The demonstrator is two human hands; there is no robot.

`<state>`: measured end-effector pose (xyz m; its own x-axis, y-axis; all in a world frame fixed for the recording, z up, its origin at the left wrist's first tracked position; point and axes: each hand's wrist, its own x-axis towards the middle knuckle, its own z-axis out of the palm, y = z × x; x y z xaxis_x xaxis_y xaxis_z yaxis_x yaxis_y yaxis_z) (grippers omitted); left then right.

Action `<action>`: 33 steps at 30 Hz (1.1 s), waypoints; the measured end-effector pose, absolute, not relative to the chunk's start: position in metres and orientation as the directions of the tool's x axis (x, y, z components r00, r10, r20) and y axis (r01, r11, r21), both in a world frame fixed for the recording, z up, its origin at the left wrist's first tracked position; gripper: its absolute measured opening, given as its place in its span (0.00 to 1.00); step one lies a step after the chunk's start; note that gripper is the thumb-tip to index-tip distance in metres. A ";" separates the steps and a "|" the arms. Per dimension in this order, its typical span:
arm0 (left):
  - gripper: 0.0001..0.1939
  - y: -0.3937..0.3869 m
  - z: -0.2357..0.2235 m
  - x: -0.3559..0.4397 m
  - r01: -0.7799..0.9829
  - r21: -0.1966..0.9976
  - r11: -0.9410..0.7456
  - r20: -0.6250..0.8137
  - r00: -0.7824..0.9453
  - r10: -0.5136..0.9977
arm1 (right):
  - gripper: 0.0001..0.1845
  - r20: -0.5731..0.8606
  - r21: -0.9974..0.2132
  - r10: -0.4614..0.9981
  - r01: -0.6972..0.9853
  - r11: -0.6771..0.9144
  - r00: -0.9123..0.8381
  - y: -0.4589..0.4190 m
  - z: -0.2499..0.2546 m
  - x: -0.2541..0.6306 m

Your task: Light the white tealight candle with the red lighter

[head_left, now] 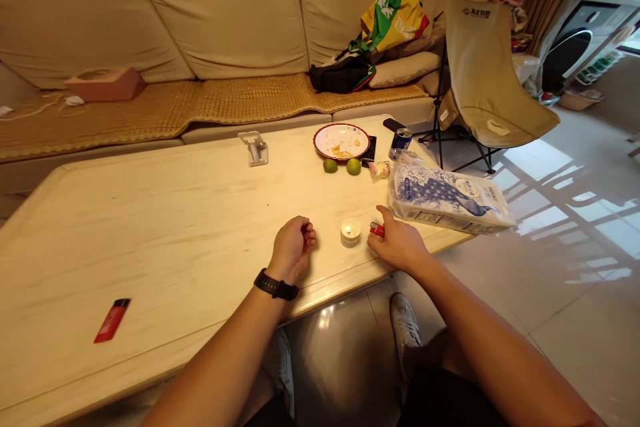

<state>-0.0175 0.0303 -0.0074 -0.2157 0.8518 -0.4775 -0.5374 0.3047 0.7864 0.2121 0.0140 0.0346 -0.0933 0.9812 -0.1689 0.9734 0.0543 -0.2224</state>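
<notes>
A small round white tealight candle (351, 234) stands on the pale table (200, 213) between my two hands. My right hand (400, 240), just right of the candle, is closed around a red lighter (377, 230) whose metal end points toward the candle. To the candle's left, my left hand (294, 243) rests on its side by the table's near edge, fingers curled in. Nothing shows in those fingers, though the palm is partly hidden. A dark watch circles the left wrist. Far left on the table lies a red, black-ended flat object (113, 320), lighter-shaped.
Beyond my hands are two green limes (353, 167), a plate with food scraps (342, 142), a blue can (401, 140) and a wrapped tissue pack (450, 197) overhanging the right edge. A white holder (255, 149) lies farther left. A sofa and folding chair (493, 73) stand behind.
</notes>
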 end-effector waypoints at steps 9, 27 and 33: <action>0.04 0.030 -0.007 -0.018 -0.537 0.784 0.310 -0.484 -0.217 0.848 | 0.43 -0.163 -0.218 0.983 0.975 0.049 -0.086 0.014 0.034 0.216; 0.04 0.030 -0.006 -0.017 -0.543 0.779 0.313 -0.497 -0.232 0.836 | 0.43 -0.162 -0.220 0.983 0.974 0.046 -0.083 0.014 0.032 0.216; 0.04 0.029 -0.005 -0.017 -0.539 0.783 0.310 -0.484 -0.215 0.848 | 0.38 -0.149 -0.223 0.985 0.974 0.050 -0.085 0.014 0.032 0.215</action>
